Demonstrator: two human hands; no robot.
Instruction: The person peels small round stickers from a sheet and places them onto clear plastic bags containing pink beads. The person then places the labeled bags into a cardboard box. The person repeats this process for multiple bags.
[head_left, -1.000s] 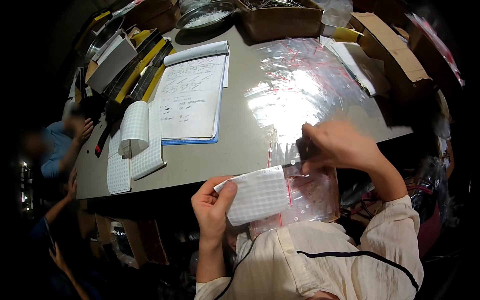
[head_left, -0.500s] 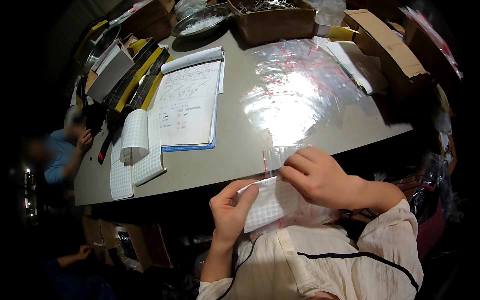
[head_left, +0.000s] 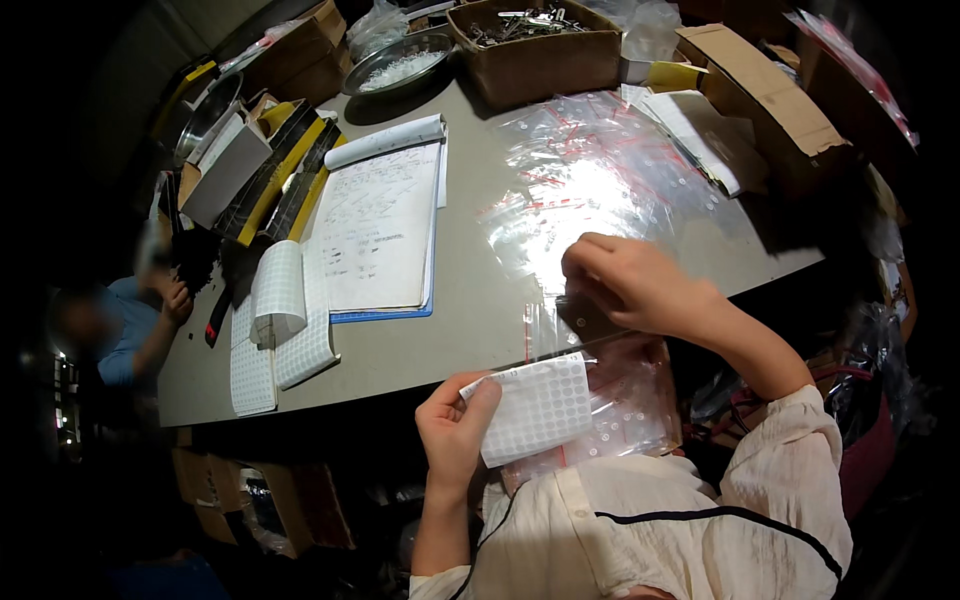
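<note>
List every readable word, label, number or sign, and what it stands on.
Sheet of round stickers in the left hand: small print along the top edge, not copied here.
Notebook page: handwriting, too small and blurred.
Curled sticker sheets: print too small.
Plastic bags: any marks too small.

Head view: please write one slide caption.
The left hand holds a white dotted sheet; the right hand is near clear bags on the grey table.

Handwriting on the open notepad, too small to read; tiny printed characters along the top edge of the sheet of round stickers, unclear.
</note>
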